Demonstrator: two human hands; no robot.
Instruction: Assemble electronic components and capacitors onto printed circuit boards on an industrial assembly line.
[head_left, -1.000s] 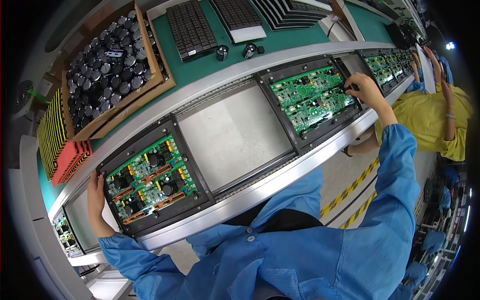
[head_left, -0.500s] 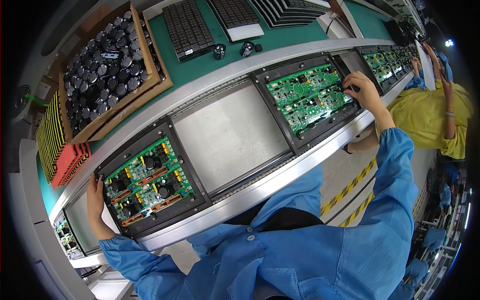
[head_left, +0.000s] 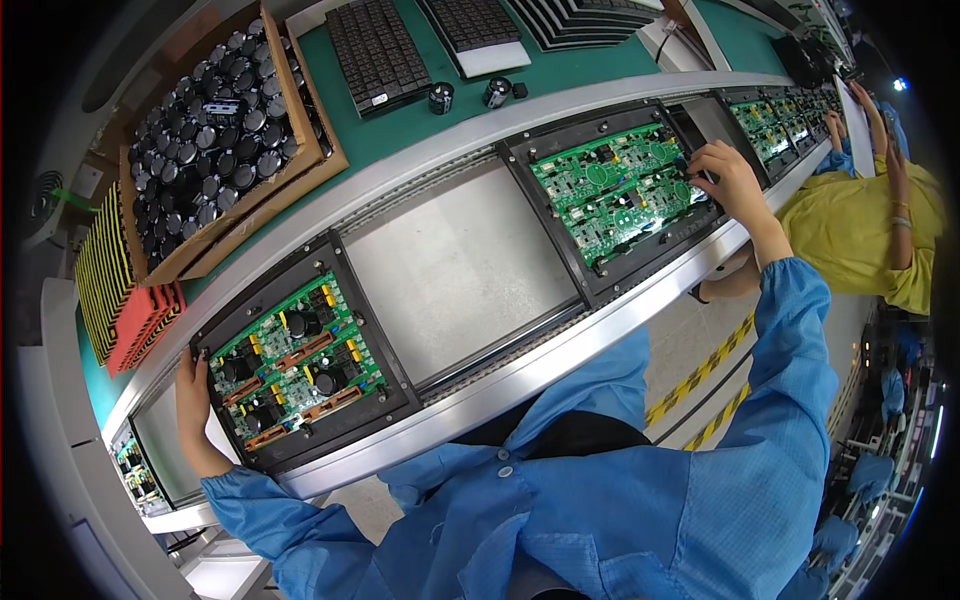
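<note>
Green surface (head_left: 600, 60) runs behind conveyor line (head_left: 470, 270), bearing wooden box of black capacitors (head_left: 215, 140) and dark trays (head_left: 375, 50). Your left hand (head_left: 192, 405) grips left edge of black carrier (head_left: 300, 355) holding green circuit board (head_left: 295, 362), fingers curled over frame. Your right hand (head_left: 730, 180) rests at right edge of second circuit board (head_left: 620, 190) in its carrier; fingers bent onto board, whether grip pinches anything cannot tell. Person in yellow (head_left: 860, 225) works further right.
</note>
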